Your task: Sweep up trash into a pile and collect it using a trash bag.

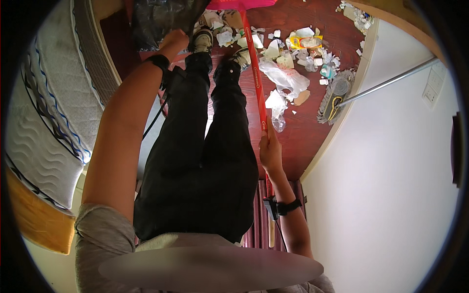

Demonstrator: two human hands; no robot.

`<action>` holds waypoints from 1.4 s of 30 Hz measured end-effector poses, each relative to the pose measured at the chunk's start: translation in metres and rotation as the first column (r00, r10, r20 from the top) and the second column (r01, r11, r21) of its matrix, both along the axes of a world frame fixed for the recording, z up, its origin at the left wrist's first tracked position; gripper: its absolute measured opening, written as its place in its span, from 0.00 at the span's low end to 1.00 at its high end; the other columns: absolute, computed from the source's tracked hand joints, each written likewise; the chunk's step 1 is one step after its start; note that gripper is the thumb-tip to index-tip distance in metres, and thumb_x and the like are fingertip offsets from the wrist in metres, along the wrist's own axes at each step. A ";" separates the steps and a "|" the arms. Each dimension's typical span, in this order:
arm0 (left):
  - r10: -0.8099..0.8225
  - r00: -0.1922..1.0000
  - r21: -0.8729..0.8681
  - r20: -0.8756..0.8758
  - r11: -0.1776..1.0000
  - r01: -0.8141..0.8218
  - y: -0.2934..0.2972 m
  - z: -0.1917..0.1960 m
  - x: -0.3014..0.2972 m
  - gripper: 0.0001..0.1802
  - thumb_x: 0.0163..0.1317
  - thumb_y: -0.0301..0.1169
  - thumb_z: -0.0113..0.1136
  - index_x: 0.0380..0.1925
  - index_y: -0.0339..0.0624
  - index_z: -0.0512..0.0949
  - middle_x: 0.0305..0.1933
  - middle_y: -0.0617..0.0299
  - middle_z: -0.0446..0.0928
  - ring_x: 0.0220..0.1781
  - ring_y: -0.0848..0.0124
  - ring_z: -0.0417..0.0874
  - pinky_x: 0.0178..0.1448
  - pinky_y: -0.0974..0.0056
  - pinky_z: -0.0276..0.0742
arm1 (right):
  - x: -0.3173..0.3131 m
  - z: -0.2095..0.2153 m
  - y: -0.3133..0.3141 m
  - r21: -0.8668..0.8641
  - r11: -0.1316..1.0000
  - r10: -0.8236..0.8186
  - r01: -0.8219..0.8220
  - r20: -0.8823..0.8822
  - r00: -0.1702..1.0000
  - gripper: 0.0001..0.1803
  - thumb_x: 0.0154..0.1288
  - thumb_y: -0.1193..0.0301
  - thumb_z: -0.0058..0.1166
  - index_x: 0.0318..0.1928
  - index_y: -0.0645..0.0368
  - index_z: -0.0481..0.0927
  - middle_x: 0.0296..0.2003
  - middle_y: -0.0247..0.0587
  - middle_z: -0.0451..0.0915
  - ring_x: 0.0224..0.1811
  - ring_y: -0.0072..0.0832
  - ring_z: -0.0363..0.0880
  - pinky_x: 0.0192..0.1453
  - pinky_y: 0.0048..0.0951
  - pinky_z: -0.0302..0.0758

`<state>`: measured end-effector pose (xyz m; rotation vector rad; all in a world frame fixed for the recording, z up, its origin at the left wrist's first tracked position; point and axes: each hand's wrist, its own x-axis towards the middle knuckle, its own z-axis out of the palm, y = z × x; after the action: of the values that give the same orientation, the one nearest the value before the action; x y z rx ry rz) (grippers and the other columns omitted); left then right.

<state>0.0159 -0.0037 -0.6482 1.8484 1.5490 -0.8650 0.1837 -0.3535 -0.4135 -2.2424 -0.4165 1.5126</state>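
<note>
My left hand is closed on the edge of a black plastic bag, low by my left shoe. Wrapped in my right hand's fingers is the long red handle of a broom. It runs down to a pink head at the upper edge, where the picture cuts it off. Just right of the handle, a heap of litter covers the floor: a crumpled clear plastic bag, a yellow wrapper, torn paper and white foam bits.
A grey mop with a metal pole leans by the white wall. More scraps lie in the far right corner. On the left stand upright mattresses. My shoes are amid the litter on the red floor.
</note>
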 end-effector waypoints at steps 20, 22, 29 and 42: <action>0.029 0.937 -0.030 0.347 0.999 -0.020 0.014 -0.050 -0.011 0.21 0.60 0.45 0.47 0.42 0.42 0.78 0.45 0.47 0.79 0.50 0.48 0.77 0.54 0.51 0.72 | 0.012 0.054 -0.037 -0.169 0.797 -0.603 0.580 -0.169 0.780 0.29 0.69 0.72 0.45 0.69 0.51 0.56 0.24 0.26 0.68 0.17 0.10 0.63 0.19 0.14 0.62; 0.032 0.953 -0.102 0.301 0.995 -0.001 0.012 -0.039 -0.014 0.21 0.59 0.46 0.49 0.42 0.43 0.78 0.45 0.48 0.78 0.50 0.49 0.77 0.53 0.52 0.72 | 0.011 0.079 -0.051 -0.242 0.735 -0.668 0.633 -0.100 0.738 0.29 0.69 0.72 0.46 0.69 0.50 0.57 0.24 0.26 0.68 0.17 0.09 0.62 0.17 0.13 0.60; 0.017 0.969 -0.152 0.245 0.988 0.021 0.024 -0.016 -0.038 0.20 0.60 0.45 0.53 0.45 0.43 0.77 0.44 0.55 0.80 0.49 0.55 0.79 0.51 0.56 0.73 | -0.032 0.075 -0.087 -0.278 0.359 -0.923 0.891 0.035 0.383 0.24 0.72 0.66 0.41 0.66 0.49 0.59 0.22 0.27 0.67 0.15 0.13 0.64 0.16 0.14 0.63; 0.060 0.896 -0.281 0.439 0.957 0.074 0.049 -0.060 0.009 0.18 0.61 0.39 0.57 0.44 0.36 0.75 0.36 0.58 0.81 0.39 0.71 0.82 0.42 0.66 0.74 | -0.124 -0.015 -0.121 -0.399 0.367 -0.875 0.840 0.158 0.457 0.15 0.70 0.67 0.40 0.55 0.55 0.65 0.19 0.31 0.66 0.13 0.19 0.66 0.13 0.23 0.65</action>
<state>0.0246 0.0453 -0.7080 1.6859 1.0672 -0.5788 0.0600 -0.4747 -0.4288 -2.0426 1.1236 1.0928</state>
